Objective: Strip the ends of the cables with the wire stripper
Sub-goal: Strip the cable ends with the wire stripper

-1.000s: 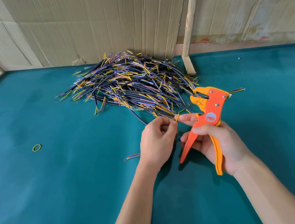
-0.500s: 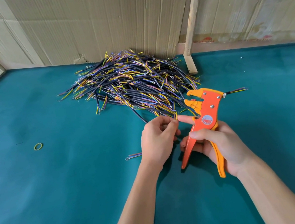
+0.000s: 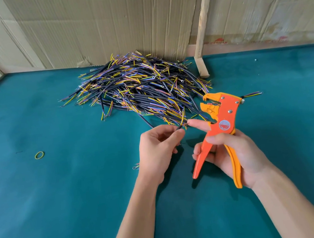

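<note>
— Cable (image 3: 179, 130) in my left hand (image 3: 158, 151), pinched between thumb and fingers, its coloured ends poking up toward the tool. Where was the stripper?

— Wire stripper (image 3: 218, 127) sat in my right hand (image 3: 234, 154), fingers wrapped round the orange handles, head tipped up and left. My right index finger stretched out to touch the cable's tip, just beside the tool's mouth.

— And the rest of the cables?

— Pile of cables (image 3: 142, 88) lay behind my hands on the green tabletop (image 3: 61, 197), against the cardboard wall (image 3: 114, 18). One loose piece (image 3: 251, 94) showed past the tool's far side.

— What could have gone wrong from there?

— Plenty, I reckoned. That index finger was close to the mouth; squeeze the handles early and I'd have nipped skin. The cores were thin and splayed, so one could have slipped aside and stayed unstripped. Feed the end too deep and I'd have cut into the black jacket. A loose pinch, and the cable could have pulled straight out.
</note>
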### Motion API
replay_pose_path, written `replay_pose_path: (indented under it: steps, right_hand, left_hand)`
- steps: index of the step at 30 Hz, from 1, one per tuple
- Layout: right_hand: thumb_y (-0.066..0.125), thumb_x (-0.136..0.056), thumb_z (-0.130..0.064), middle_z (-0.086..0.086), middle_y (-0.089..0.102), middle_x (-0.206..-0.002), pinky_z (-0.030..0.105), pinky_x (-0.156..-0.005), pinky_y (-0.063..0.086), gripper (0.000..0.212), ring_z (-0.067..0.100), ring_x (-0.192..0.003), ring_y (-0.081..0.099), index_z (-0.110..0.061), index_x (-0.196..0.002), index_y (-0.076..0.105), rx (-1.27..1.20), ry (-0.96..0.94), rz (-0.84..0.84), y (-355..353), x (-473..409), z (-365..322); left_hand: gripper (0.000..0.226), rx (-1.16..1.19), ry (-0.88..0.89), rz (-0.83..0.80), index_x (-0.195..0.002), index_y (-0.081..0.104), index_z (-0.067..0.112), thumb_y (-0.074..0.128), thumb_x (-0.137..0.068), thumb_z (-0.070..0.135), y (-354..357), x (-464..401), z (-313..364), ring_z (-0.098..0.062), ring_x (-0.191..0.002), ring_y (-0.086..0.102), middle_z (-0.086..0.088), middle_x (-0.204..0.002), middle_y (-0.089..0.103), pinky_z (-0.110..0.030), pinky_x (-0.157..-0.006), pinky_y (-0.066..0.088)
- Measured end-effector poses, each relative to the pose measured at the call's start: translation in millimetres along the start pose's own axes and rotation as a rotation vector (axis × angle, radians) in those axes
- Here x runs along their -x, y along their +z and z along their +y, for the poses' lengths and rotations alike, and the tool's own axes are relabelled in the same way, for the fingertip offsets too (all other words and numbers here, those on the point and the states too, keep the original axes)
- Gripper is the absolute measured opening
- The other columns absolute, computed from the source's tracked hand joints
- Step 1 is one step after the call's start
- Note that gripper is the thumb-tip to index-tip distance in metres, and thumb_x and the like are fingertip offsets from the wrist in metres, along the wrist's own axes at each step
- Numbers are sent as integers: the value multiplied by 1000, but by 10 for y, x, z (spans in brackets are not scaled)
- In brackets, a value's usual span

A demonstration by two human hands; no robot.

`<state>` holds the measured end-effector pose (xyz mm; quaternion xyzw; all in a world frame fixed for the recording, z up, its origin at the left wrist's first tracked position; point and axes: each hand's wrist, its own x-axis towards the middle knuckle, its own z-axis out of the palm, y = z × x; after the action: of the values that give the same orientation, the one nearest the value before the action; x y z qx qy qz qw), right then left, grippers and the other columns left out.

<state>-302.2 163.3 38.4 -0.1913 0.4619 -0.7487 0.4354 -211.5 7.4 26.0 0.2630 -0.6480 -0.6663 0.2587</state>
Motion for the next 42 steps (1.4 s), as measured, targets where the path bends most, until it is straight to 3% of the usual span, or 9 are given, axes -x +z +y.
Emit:
replay_pose_path:
  steps: [4,12,16,21,26,29,32,37,42]
  right_hand:
    - [72,-74,-13,23,56,-86,46,-84,57,59,34,-75,66,-6,-132,68,16,-1,19,-8,-14,4]
    - [75,-71,-15,26,63,-94,47,-80,58,59,34,-74,66,-5,-129,70,32,33,24,29,-1,13]
    - [70,-78,-7,27,61,-95,46,-76,58,50,36,-72,66,-4,-128,70,51,40,30,56,6,12]
    - [68,-79,-8,23,53,-85,47,-79,59,48,36,-72,66,-5,-127,71,35,47,47,94,2,-5]
    - [65,-80,-6,25,54,-90,46,-78,58,46,37,-72,65,-4,-125,72,30,55,17,127,-14,-2]
    - [64,-80,-8,29,52,-96,46,-76,58,46,38,-71,65,-2,-124,72,43,48,36,102,-11,-23]
    - [62,-80,-15,25,70,-119,46,-74,60,46,36,-70,67,0,-122,71,104,57,113,-31,37,-113]
    - [66,-78,-10,35,69,-98,45,-72,60,38,41,-75,70,2,-114,72,225,227,80,-158,126,-196]
    - [73,-73,-1,38,68,-113,43,-78,61,54,41,-85,72,8,-124,60,154,326,-9,-87,150,-126]
  left_hand:
    - [9,62,12,-59,-88,77,6,75,-90,14,-54,8,-6,-13,-53,48,-5,-64,62,-20,-54,42]
    - [9,-5,45,46,-85,75,28,71,-93,29,108,6,37,-17,-62,33,-4,-68,46,-28,-54,28]
    - [11,16,16,1,-85,72,27,67,-94,25,97,-31,75,-13,-56,34,5,-63,49,-21,-50,28]
    - [19,144,6,-104,-87,66,26,64,-96,10,-18,-17,74,-8,-63,55,-1,-84,60,-18,-50,40]
    - [16,341,-35,-150,-89,59,11,63,-94,-4,-111,-21,30,-17,-67,65,2,-77,63,-24,-65,54]
    - [15,343,-39,-159,-89,59,8,64,-93,-5,-126,-16,20,-19,-65,67,-2,-74,62,-25,-64,55]
    - [15,330,-21,-144,-87,59,7,66,-91,-6,-99,-8,1,-20,-63,68,-4,-71,62,-25,-63,56]
    - [18,333,-15,-136,-84,58,7,69,-88,-7,-80,-8,-9,-22,-63,70,-8,-70,64,-26,-62,57]
    - [20,346,-2,-137,-82,58,7,69,-87,-8,-81,13,-1,-22,-62,69,-10,-70,67,-27,-61,57]
